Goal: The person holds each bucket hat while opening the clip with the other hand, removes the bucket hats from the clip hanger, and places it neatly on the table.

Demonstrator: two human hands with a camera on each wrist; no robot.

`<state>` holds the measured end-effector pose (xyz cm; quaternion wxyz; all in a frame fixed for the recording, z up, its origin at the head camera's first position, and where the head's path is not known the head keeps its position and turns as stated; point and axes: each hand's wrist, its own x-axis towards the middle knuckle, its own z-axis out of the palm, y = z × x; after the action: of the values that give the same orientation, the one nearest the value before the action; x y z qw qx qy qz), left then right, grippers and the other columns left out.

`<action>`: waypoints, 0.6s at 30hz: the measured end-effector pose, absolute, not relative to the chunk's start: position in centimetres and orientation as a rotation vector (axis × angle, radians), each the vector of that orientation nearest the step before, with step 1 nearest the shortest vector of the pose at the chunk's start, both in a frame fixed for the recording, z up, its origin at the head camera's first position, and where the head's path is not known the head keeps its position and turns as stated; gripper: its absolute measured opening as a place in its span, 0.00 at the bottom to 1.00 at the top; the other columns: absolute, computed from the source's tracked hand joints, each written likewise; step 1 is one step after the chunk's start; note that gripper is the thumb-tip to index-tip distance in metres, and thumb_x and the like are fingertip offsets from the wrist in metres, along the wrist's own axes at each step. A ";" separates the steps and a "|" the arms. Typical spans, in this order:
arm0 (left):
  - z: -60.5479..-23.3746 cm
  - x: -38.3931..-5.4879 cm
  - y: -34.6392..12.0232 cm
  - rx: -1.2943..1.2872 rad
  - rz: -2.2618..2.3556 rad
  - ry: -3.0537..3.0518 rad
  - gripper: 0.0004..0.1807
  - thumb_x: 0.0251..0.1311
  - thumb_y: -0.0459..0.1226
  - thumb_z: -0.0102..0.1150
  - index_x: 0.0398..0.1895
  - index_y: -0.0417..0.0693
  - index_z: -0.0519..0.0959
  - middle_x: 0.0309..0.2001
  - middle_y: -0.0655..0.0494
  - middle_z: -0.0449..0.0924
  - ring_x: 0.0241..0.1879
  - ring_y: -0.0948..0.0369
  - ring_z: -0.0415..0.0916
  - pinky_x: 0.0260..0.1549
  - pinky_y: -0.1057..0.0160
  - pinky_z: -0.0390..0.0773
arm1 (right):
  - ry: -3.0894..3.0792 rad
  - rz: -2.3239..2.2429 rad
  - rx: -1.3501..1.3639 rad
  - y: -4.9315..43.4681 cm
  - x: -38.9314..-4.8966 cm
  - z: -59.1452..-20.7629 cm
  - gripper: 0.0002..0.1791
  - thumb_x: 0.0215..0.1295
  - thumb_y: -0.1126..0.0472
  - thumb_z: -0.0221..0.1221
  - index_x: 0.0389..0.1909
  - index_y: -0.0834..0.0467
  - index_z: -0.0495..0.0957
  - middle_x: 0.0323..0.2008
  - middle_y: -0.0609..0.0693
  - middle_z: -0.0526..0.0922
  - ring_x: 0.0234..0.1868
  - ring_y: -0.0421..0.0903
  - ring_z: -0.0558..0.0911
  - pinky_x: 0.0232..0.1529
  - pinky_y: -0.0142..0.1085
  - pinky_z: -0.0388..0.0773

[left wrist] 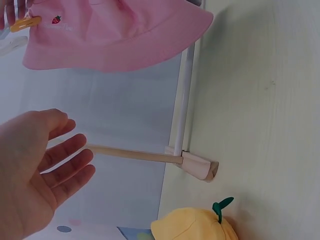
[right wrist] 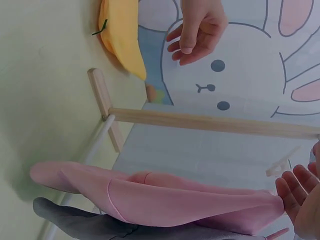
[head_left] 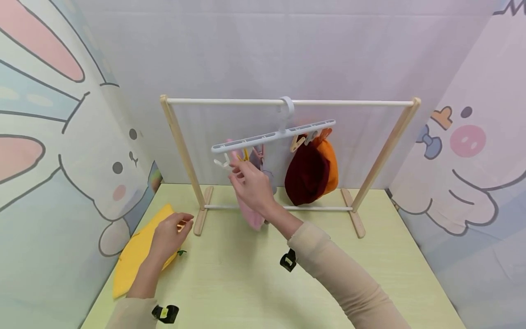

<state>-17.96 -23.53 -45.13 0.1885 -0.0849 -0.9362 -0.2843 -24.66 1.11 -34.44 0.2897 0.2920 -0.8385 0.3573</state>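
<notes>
A pink bucket hat (left wrist: 120,35) with a small strawberry hangs by a yellow clip (left wrist: 26,23) from the left half of a pale clip hanger (head_left: 271,135). My right hand (head_left: 252,185) is at this clip and the hat's edge, fingers loosely bent; in the right wrist view its fingertips (right wrist: 286,192) overlap the hat's edge. A loose white clip (head_left: 222,161) hangs further left. Behind the pink hat is a grey hat (right wrist: 100,225). My left hand (head_left: 170,235) hovers with relaxed fingers, holding nothing, over a yellow hat (head_left: 137,251) with a green sprout.
The hanger hooks over the white top bar (head_left: 353,103) of a wooden-sided rack (head_left: 182,155). Dark red (head_left: 302,176) and orange (head_left: 332,160) hats hang from its right half. The rack stands on a pale green table (head_left: 230,283) between cartoon-printed curtains (head_left: 460,183).
</notes>
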 end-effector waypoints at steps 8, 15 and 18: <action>-44.8 -18.5 -22.2 -0.286 -0.808 -2.592 0.09 0.54 0.34 0.61 0.39 0.42 0.81 0.37 0.49 0.81 0.35 0.52 0.78 0.34 0.53 0.79 | -2.191 0.961 0.919 1.4 -24.2 -34.3 0.13 0.62 0.61 0.56 0.47 0.57 0.77 0.39 0.49 0.81 0.38 0.40 0.81 0.37 0.28 0.78; -44.6 -19.3 -20.9 -0.343 -0.835 -2.545 0.09 0.54 0.34 0.61 0.39 0.43 0.81 0.36 0.50 0.80 0.36 0.52 0.78 0.34 0.53 0.79 | -2.134 0.951 0.980 1.5 -24.2 -34.3 0.14 0.60 0.63 0.57 0.47 0.59 0.77 0.39 0.50 0.81 0.38 0.40 0.81 0.36 0.32 0.79; -44.5 -19.6 -20.4 -0.365 -0.846 -2.525 0.09 0.53 0.34 0.62 0.38 0.42 0.81 0.36 0.50 0.80 0.36 0.53 0.78 0.34 0.53 0.79 | -2.121 0.941 0.995 1.6 -24.2 -34.2 0.14 0.59 0.63 0.58 0.47 0.59 0.77 0.39 0.50 0.81 0.38 0.40 0.81 0.36 0.32 0.79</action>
<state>-19.56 -20.40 -44.49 0.2250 -0.1322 -0.9154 -0.3066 -24.15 1.61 -34.23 0.3038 0.3754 -0.8004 0.3551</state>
